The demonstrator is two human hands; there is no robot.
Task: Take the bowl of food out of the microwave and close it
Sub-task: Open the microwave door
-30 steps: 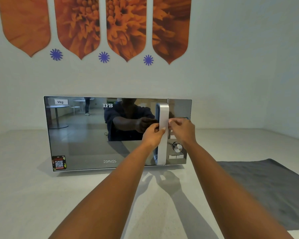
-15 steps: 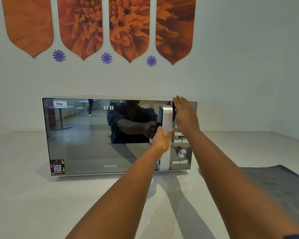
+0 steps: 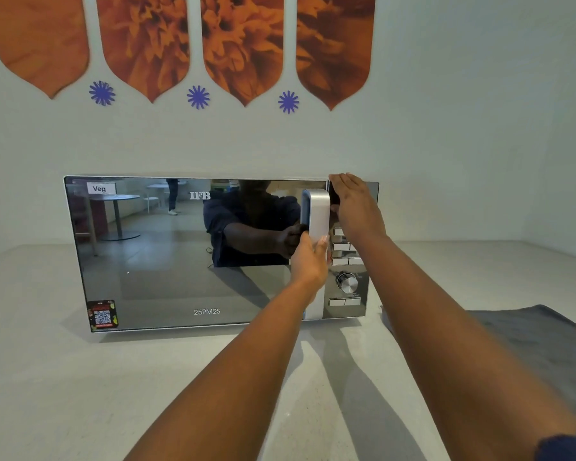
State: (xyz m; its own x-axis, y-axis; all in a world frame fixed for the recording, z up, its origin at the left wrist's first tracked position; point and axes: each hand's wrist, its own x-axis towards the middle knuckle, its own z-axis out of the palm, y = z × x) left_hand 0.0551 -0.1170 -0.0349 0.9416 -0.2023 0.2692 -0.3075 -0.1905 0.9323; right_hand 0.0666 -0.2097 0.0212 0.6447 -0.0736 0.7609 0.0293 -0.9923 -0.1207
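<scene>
Basically at step zero: microwave (image 3: 193, 254) door is shut on the bench (image 3: 80, 394), left hand (image 3: 308, 261) clamped on the handle (image 3: 316, 221), right hand (image 3: 354, 206) flat and open bracing the control panel (image 3: 348, 271), bowl not visible, presumably inside.

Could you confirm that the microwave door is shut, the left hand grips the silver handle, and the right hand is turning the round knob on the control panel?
Not quite. In the head view the right hand lies flat against the top of the control panel, well above the round knob, which it does not touch. The rest holds: the microwave door is shut and the left hand grips the silver handle.
</scene>
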